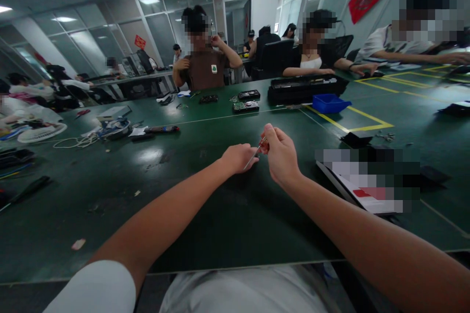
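My right hand [282, 156] is raised above the green tabletop [205, 215], thumb and fingers pinched together. Out of the pinch a thin silvery metal rod [251, 158] slants down to the left, across the front of my left hand [238, 157]. A small reddish piece [263, 145] shows by the right fingertips; its kind is too small to tell. The left fingers are curled closed close beside the right hand, and what they hold, if anything, is hidden behind the hand.
A printed booklet [352, 186], partly blurred out, lies right of my right forearm. Farther off are a blue bin [330, 103], a long black device [306, 89] and opened drive-like units [246, 106]. To the left lie a screwdriver [161, 129] and cables [79, 141]. Several people sit around.
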Demonstrator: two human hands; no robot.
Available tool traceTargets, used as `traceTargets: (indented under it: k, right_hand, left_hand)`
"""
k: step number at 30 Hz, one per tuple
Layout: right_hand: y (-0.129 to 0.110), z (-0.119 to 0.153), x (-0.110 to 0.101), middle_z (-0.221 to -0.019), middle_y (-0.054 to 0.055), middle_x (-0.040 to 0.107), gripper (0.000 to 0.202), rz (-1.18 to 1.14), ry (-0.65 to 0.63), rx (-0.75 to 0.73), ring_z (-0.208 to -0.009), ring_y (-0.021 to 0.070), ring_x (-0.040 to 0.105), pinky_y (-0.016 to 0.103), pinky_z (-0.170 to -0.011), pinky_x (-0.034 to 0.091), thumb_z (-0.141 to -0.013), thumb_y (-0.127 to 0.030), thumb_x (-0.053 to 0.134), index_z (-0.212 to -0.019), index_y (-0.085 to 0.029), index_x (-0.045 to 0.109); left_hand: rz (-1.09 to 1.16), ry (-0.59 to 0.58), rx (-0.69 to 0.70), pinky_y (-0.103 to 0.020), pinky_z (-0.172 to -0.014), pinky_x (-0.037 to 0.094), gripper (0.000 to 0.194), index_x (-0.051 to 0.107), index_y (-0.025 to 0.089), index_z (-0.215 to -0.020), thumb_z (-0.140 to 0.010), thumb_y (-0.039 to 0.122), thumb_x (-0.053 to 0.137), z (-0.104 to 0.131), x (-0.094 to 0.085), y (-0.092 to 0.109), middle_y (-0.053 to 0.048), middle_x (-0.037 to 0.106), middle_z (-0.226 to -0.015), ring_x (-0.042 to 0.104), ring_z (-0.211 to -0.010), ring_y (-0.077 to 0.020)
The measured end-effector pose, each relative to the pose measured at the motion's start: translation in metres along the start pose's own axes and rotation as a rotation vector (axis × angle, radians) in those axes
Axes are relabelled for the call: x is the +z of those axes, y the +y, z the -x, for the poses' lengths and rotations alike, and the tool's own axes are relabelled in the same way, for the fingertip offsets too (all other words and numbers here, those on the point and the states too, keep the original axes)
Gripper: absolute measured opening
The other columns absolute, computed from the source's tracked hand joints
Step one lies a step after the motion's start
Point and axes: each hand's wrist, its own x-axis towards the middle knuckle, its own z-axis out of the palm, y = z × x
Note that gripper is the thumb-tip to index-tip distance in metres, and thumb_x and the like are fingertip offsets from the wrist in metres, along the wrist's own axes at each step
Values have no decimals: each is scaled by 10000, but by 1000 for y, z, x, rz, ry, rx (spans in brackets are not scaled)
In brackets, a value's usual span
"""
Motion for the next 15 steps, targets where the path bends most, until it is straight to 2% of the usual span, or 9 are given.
traceTargets:
  k: [4,8,12,15]
  right_hand:
    - [0,-1,0,-608,-40,468,397,14,-1,-8,-537,124,461,277,-527,393,-907,-604,528,-755,-238,545]
    - [-1,0,1,-597,-40,476,373,-9,3,4,-534,120,466,276,-534,402,-909,-566,552,-743,-231,556]
    - [0,0,0,-616,-33,505,348,-31,-14,20,-547,120,477,278,-553,434,-911,-537,564,-754,-227,574]
    - [2,1,-1,-635,-29,517,348,-26,-35,38,-560,122,487,281,-570,453,-911,-543,561,-765,-228,579]
  left_hand:
    - [7,-45,0,-419,-784,525,328,660,186,-1137,-933,396,513,-9,1,-1,-163,681,-1047,670,-954,-339]
    - [186,42,-65,-384,-755,505,276,654,193,-1072,-902,386,555,1,-5,-16,-113,699,-969,662,-866,-285]
    - [481,286,-200,-324,-757,474,251,666,187,-1048,-851,320,586,23,-15,-54,-71,692,-950,623,-837,-205]
    - [745,374,-376,-267,-592,411,289,677,184,-1072,-826,288,568,51,-27,-91,-37,646,-816,540,-645,-143]
